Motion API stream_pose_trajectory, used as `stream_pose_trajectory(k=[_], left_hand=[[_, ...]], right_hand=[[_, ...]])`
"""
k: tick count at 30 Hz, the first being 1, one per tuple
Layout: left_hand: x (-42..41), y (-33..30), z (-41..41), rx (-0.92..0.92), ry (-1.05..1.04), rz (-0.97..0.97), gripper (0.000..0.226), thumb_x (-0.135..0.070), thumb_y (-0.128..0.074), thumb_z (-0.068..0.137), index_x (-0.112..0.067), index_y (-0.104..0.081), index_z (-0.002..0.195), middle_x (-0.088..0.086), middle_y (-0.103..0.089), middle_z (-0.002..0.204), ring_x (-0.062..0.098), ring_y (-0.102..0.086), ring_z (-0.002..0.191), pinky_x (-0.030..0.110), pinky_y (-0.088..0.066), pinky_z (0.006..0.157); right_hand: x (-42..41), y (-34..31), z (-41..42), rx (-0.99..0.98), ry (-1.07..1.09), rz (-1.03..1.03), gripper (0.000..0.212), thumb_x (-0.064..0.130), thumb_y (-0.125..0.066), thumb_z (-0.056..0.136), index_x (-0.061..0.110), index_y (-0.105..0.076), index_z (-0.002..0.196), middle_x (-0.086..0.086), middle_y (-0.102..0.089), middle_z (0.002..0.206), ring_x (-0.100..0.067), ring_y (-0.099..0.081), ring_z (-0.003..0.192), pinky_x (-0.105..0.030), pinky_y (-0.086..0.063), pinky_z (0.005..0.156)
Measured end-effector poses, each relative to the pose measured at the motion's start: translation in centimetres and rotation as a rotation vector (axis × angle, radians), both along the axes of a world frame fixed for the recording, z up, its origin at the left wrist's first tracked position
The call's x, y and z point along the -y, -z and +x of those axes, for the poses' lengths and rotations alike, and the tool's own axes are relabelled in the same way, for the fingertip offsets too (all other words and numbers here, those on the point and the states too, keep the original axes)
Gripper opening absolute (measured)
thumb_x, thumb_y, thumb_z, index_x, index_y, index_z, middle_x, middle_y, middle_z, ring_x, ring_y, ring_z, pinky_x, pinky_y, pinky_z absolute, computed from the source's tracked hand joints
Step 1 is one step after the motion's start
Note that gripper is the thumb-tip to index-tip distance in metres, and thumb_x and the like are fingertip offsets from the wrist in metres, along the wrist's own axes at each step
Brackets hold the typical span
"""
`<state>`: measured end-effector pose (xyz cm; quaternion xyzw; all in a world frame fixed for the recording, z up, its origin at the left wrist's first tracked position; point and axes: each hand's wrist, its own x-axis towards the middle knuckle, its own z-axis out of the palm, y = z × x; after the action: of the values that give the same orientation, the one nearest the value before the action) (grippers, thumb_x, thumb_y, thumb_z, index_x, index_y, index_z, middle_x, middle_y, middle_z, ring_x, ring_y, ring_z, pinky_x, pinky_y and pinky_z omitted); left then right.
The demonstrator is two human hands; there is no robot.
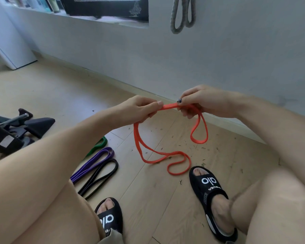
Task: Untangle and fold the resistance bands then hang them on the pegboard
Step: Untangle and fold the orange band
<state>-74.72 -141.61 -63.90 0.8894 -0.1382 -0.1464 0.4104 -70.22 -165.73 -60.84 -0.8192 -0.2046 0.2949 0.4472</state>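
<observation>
Down at the far left, dark exercise equipment sits on the wooden floor. Just right of it, three bands lie side by side on the floor near the person's left leg: a green band farthest from the camera, a purple band folded into long flat loops beside it, and a black band doubled in the same way, nearest the left foot in its black slide sandal.

Above the floor, at the middle of the view, the left hand pinches the orange band between thumb and curled fingers. A short flat stretch of the band runs taut across to the right hand, whose thumb and fingers also close round it. From the left grip a doubled strand hangs down and trails over the floor in a loose, winding curve that ends in a small loop just before the right sandal. From the right grip a shorter teardrop loop hangs free in the air.

Small dark flecks of debris are scattered over the boards under the band. On the pale wall above the right hand, a grey braided rope hangs in two loops.
</observation>
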Motion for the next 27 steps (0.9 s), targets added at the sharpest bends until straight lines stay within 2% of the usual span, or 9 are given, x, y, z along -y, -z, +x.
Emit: stream_pose_trajectory(k=[3, 6, 9, 13, 15, 18, 20, 24, 27], left_hand=[[0.3, 0.2, -0.4, 0.017, 0.013, -0.053, 0.057, -0.059, -0.045, 0.101, -0.007, -0.056, 0.079, 0.001, -0.042, 0.067, 0.020, -0.034, 0.060, 0.034, -0.033, 0.058], [0.4, 0.3, -0.4, 0.021, 0.015, -0.059, 0.059, -0.052, -0.044, 0.105, 0.002, -0.056, 0.083, 0.002, -0.043, 0.067, 0.018, -0.035, 0.059, 0.031, -0.034, 0.057], [0.4, 0.3, -0.5, 0.001, 0.029, -0.072, 0.056, -0.051, -0.045, 0.105, -0.003, -0.059, 0.079, 0.001, -0.048, 0.065, 0.015, -0.039, 0.057, 0.026, -0.037, 0.056], [0.5, -0.1, -0.7, -0.032, 0.055, -0.099, 0.056, -0.059, -0.048, 0.096, -0.007, -0.068, 0.089, 0.001, -0.057, 0.067, 0.016, -0.050, 0.062, 0.029, -0.046, 0.064], [0.6, -0.2, -0.7, -0.019, 0.085, -0.089, 0.049, -0.058, -0.054, 0.091, -0.014, -0.072, 0.096, 0.000, -0.057, 0.069, 0.016, -0.052, 0.065, 0.030, -0.050, 0.067], [0.7, -0.2, -0.5, -0.020, 0.109, -0.056, 0.027, -0.038, -0.061, 0.098, -0.015, -0.074, 0.104, 0.001, -0.063, 0.073, 0.017, -0.061, 0.070, 0.033, -0.059, 0.074], [0.6, -0.3, -0.5, -0.074, 0.096, -0.099, 0.022, -0.026, -0.059, 0.103, -0.011, -0.073, 0.109, 0.002, -0.071, 0.079, 0.020, -0.068, 0.075, 0.033, -0.060, 0.078], [-0.2, -0.6, -0.5, -0.180, 0.094, -0.173, 0.027, -0.028, -0.059, 0.101, -0.008, -0.072, 0.114, 0.009, -0.076, 0.093, 0.025, -0.073, 0.091, 0.033, -0.060, 0.090], [-0.5, -0.6, -0.5, -0.184, 0.099, -0.145, 0.025, -0.026, -0.060, 0.101, -0.005, -0.072, 0.106, 0.011, -0.071, 0.086, 0.023, -0.070, 0.081, 0.032, -0.059, 0.085]], right_hand=[[-0.1, 0.1, -0.5, -0.038, -0.034, -0.037, 0.022, 0.023, -0.055, 0.103, 0.012, -0.072, 0.110, -0.006, -0.076, 0.096, -0.018, -0.068, 0.078, -0.026, -0.056, 0.074], [-0.8, 0.1, -1.0, 0.041, -0.109, -0.065, 0.022, 0.031, -0.061, 0.100, 0.014, -0.074, 0.107, 0.000, -0.069, 0.081, -0.013, -0.058, 0.070, -0.024, -0.052, 0.068], [-1.2, 0.4, -1.1, 0.064, -0.111, -0.043, 0.021, 0.028, -0.063, 0.100, 0.009, -0.073, 0.100, 0.006, -0.054, 0.066, -0.009, -0.047, 0.060, -0.023, -0.044, 0.058], [-0.2, 0.1, -0.6, -0.005, -0.081, 0.007, 0.019, 0.023, -0.061, 0.101, 0.009, -0.070, 0.093, 0.006, -0.048, 0.064, -0.010, -0.039, 0.055, -0.025, -0.039, 0.055], [0.3, 0.0, -0.4, -0.005, -0.065, 0.008, 0.019, 0.022, -0.061, 0.101, 0.007, -0.071, 0.095, 0.005, -0.048, 0.065, -0.011, -0.037, 0.056, -0.025, -0.037, 0.055], [0.8, 0.0, -0.4, -0.007, -0.065, 0.000, 0.021, 0.021, -0.061, 0.101, 0.002, -0.070, 0.100, 0.004, -0.045, 0.065, -0.010, -0.034, 0.054, -0.025, -0.033, 0.054], [0.8, -0.1, -0.4, -0.015, -0.068, 0.002, 0.022, 0.021, -0.061, 0.101, 0.002, -0.070, 0.100, 0.004, -0.044, 0.065, -0.010, -0.032, 0.053, -0.026, -0.030, 0.054], [0.9, -0.3, -0.3, -0.030, -0.090, 0.015, 0.019, 0.021, -0.061, 0.100, 0.005, -0.070, 0.096, 0.003, -0.044, 0.065, -0.011, -0.031, 0.053, -0.025, -0.031, 0.052], [0.8, -0.4, -0.4, -0.034, -0.095, -0.005, 0.019, 0.021, -0.060, 0.101, 0.006, -0.070, 0.096, 0.005, -0.044, 0.063, -0.010, -0.032, 0.051, -0.024, -0.031, 0.051]])
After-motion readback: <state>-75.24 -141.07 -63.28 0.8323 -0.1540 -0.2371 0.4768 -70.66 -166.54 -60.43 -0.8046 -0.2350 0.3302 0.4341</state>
